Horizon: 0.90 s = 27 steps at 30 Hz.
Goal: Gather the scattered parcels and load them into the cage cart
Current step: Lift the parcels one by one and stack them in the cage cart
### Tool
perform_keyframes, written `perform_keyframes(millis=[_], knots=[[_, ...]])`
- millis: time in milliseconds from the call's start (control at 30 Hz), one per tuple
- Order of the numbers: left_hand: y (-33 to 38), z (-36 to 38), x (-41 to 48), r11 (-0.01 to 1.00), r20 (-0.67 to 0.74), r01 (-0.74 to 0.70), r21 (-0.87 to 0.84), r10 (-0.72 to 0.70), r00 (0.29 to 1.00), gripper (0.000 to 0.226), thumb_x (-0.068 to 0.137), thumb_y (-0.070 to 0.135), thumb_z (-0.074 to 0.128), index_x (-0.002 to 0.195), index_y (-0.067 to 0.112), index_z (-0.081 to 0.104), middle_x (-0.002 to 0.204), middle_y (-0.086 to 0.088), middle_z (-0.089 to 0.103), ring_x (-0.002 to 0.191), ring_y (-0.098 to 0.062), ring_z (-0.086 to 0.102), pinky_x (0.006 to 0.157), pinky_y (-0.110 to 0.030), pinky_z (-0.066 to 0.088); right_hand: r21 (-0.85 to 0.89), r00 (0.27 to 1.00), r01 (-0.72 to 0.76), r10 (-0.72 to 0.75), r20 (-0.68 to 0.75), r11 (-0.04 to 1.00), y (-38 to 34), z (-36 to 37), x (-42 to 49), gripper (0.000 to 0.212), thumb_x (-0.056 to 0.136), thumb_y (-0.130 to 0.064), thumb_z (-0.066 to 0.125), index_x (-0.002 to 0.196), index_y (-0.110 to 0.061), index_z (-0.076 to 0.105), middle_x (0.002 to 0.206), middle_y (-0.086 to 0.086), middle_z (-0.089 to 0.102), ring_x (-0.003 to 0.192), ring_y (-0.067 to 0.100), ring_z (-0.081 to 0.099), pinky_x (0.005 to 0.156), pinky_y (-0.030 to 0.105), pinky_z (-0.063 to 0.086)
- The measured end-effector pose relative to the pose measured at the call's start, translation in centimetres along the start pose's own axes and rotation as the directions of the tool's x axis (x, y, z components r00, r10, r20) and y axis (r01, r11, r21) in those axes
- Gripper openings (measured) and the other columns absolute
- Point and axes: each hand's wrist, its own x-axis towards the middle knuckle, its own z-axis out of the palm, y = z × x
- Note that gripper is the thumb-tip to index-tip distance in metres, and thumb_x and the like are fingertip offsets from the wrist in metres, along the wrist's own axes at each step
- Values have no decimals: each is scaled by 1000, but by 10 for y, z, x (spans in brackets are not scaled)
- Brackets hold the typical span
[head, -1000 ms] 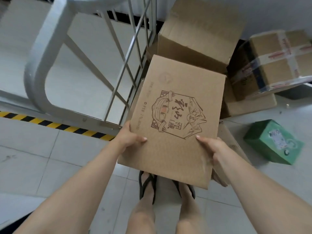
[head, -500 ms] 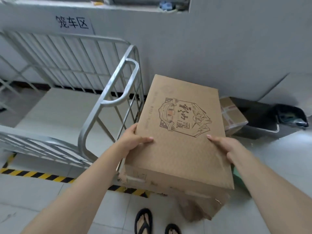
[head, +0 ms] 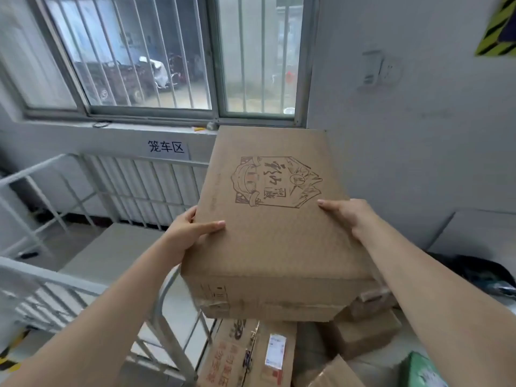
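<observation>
The cart (head: 131, 180) stands to the left under the window, its white barred sides around a grey deck. The box (head: 279, 255), a wide brown carton with a printed emblem on top, is held level at chest height just right of the cart's near corner. That height looks chosen to clear the rail before the box swings in. Whether its underside touches the rail below I cannot tell, since the box hides that spot.

More parcels (head: 243, 356) lie heaped on the floor directly beneath, not yet loaded: a printed carton, smaller brown ones and a green one at the right edge.

The left hand (head: 190, 231) grips the box's near left corner, and the right hand (head: 349, 216) grips the right edge further along. This spread grip probably keeps so broad a load from tipping. On each hand the thumb lies flat on the lid and the fingers (head: 192, 215) curl down over the side, closed firmly on the cardboard.

The wall (head: 418, 152) is plain grey. The barred window (head: 156, 54) gives onto a yard with parked vehicles, and small oddments lie on its sill (head: 125, 129). The floor (head: 30, 350) is pale tile with yellow-black tape (head: 8, 356) beside the cart. A sign (head: 166, 148) hangs under the sill, and a socket (head: 388, 69) sits high on the wall.
</observation>
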Motion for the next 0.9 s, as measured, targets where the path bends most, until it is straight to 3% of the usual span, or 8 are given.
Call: perform_keyframes(millis=[67,100,233,467,600,667,767,900], knots=[[15,-40,0,999,-44,-33,-6,33,999,51,75,15,77,117,27,51,105,3,63,91,-17,63,64,-28,50,0,999,32,-32,28,999,-16,37,10,118,0,-54,88,106,-5,68,99,8,72,88,29,69,89,44,53],[22,-62,-1,999,-63,-48,-8,47,997,51,75,16,77,117,28,51,105,3,63,92,-18,63,65,-29,50,8,997,53,-53,63,999,-26,60,10,111,5,-54,89,102,-4,69,98,8,72,88,29,68,90,42,52],[42,-159,3,993,-141,-118,-13,115,983,63,63,25,82,120,27,57,108,-2,69,93,-23,69,69,-32,55,-66,986,110,-101,131,992,-74,160,-8,48,63,-35,85,98,-8,67,96,7,63,91,28,59,81,33,44],[55,-338,13,980,-277,-197,-27,182,944,83,36,42,93,112,27,63,101,-2,74,79,-19,74,58,-26,57,-125,953,216,-181,243,968,-136,355,1,76,56,-40,87,118,-5,61,111,10,58,98,34,55,85,41,43],[52,-424,37,981,-364,-195,-11,178,914,97,12,56,90,102,29,64,97,0,74,75,-16,74,56,-25,56,-126,936,227,-181,302,966,-157,453,13,75,53,-41,88,115,-6,64,115,10,62,99,34,59,86,40,45],[48,-456,51,984,-377,-179,-5,164,911,91,25,52,91,107,26,63,100,-2,73,79,-19,73,57,-26,57,-125,923,244,-191,333,962,-161,496,25,74,52,-40,89,114,-7,65,114,8,64,99,32,60,86,38,45],[42,-500,86,985,-393,-170,-27,146,908,58,67,27,81,120,17,59,109,-8,70,85,-23,71,56,-25,57,-120,908,237,-177,379,964,-161,552,50,66,60,-37,86,115,-9,64,113,6,63,95,27,56,80,33,38],[27,-548,149,993,-396,-113,-25,94,914,39,78,19,73,114,22,59,107,-5,69,86,-20,69,54,-24,56,-108,908,202,-145,394,973,-154,621,98,56,66,-32,84,111,-7,64,108,5,62,93,25,54,80,31,36]])
